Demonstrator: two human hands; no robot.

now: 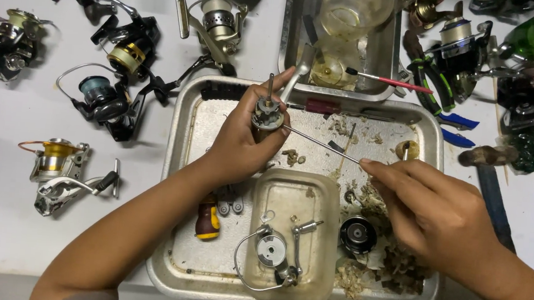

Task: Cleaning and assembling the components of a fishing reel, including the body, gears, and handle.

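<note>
Two hands over the metal tray (pixel 434 128). Your left hand (pixel 242 142) is closed around a small reel part (pixel 267 115), held above the tray's far half. Your right hand (pixel 440 208) pinches a thin metal rod (pixel 321 143), its tip at the part. Part looks rigid, greasy, likely slippery: grip its body. Rod is slender, could bend. Plastic tub (pixel 314 192) sits at the tray's near edge; spare reels (pixel 100 95) lie left of the tray.

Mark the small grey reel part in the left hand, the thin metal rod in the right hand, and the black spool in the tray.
small grey reel part (pixel 267 116), head view, its body.
thin metal rod (pixel 321 143), head view, mid-shaft.
black spool (pixel 357 234), head view, top face.
</note>
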